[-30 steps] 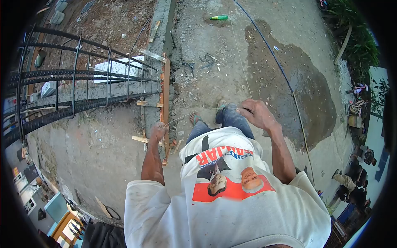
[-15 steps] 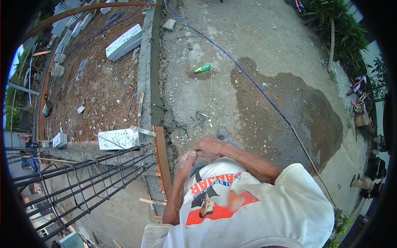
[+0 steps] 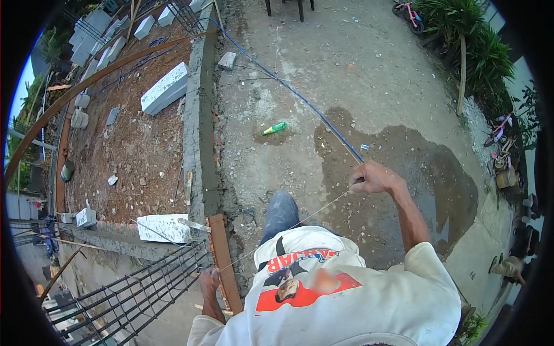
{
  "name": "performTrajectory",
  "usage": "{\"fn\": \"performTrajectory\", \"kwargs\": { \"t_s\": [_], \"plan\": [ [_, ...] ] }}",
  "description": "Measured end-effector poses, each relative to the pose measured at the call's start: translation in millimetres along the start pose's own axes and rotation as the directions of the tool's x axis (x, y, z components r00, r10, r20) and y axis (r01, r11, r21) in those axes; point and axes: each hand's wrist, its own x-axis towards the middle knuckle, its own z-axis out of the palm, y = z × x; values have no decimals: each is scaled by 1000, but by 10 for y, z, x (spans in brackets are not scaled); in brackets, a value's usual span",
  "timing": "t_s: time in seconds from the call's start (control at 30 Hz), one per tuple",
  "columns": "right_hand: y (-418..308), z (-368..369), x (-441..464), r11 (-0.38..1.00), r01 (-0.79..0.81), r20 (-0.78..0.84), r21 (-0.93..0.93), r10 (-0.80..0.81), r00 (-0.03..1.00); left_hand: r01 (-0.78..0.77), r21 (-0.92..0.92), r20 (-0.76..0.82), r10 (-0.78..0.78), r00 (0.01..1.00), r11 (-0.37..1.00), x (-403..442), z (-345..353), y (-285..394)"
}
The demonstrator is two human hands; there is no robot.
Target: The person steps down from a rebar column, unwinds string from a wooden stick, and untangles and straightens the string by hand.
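Note:
A thin string [image 3: 300,222] runs slantwise and taut in front of my shirt. My right hand [image 3: 374,177], out to the right, pinches its upper end between thumb and fingers. The lower end reaches my left hand [image 3: 209,281], whose fingers are closed on it. That left hand is beside the end of a rebar cage [image 3: 135,285] and a brown wooden board [image 3: 224,259] at the wall corner. Its fingertips are small and partly hidden.
A low concrete wall [image 3: 200,127] runs along the left, with white blocks [image 3: 164,89] on the soil behind it. A green bottle [image 3: 274,128], a blue hose [image 3: 306,101] and a wet patch [image 3: 398,150] mark the ground. A person's leg [image 3: 508,268] shows at far right.
My hands were together at my waist and have moved apart, the right one up and rightward, the left one down and leftward. The string is now stretched between them. My view has shifted slightly.

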Motion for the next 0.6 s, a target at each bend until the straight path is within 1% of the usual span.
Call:
{"fn": "performTrajectory", "kwargs": {
  "t_s": [0.03, 0.07, 0.1, 0.17, 0.2, 0.23, 0.27, 0.3, 0.33, 0.37, 0.43, 0.5, 0.57, 0.6],
  "plan": [
    [-100, -28, 95, 994, 77, -3, -84, -77, 997, -3, 198, -19, 7, 1000, 980, 91, 20, 144],
    [-238, -17, 237, 974, 153, 1, -164, -155, 988, 11, 268, 61, -29, 998, 963, 216, 42, 300],
    [-390, -8, 399, 960, 251, 11, -127, -252, 968, 18, 339, 137, -69, 988, 941, 376, -59, 726],
    [-752, 1, 786, 892, 452, 26, -15, -451, 892, -120, 69, 189, 105, 976, 990, 712, -263, 1785],
    [-947, 18, 995, 834, 548, 24, 63, -550, 835, -228, -120, 177, 247, 953, 966, 1001, -280, 2267],
    [-1125, 53, 1211, 784, 616, 2, 76, -618, 786, -206, -299, 158, 262, 952, 932, 1150, -404, 2954],
    [-1286, 78, 1431, 726, 682, -18, 86, -683, 730, -72, -609, 251, 278, 927, 790, 1528, -216, 3333],
    [-1427, 73, 1658, 668, 723, -27, 176, -731, 682, 238, -727, 488, 240, 840, 644, 1718, -407, 4042],
    [-1529, 27, 1883, 601, 754, -40, 264, -775, 631, 467, -776, 620, 376, 688, 424, 2057, -424, 4547],
    [-1594, -64, 2096, 594, 758, -25, 269, -783, 622, 521, -771, 634, 516, 575, 367, 2299, -595, 5092],
    [-1692, -333, 2528, 545, 718, 28, 432, -804, 594, 481, -818, 569, 573, 590, 317, 2869, -765, 5946],
    [-1641, -686, 2851, 542, 686, 41, 485, -798, 602, 417, -883, 465, 522, 715, 215, 3666, -738, 6428],
    [-1493, -1136, 3089, 608, 610, 94, 508, -743, 662, 203, -951, 281, 375, 884, 234, 4022, -1106, 6908],
    [-1376, -1345, 3215, 617, 619, 69, 486, -733, 677, 214, -949, 290, 374, 881, 233, 4178, -1278, 7088]
  ]
}}
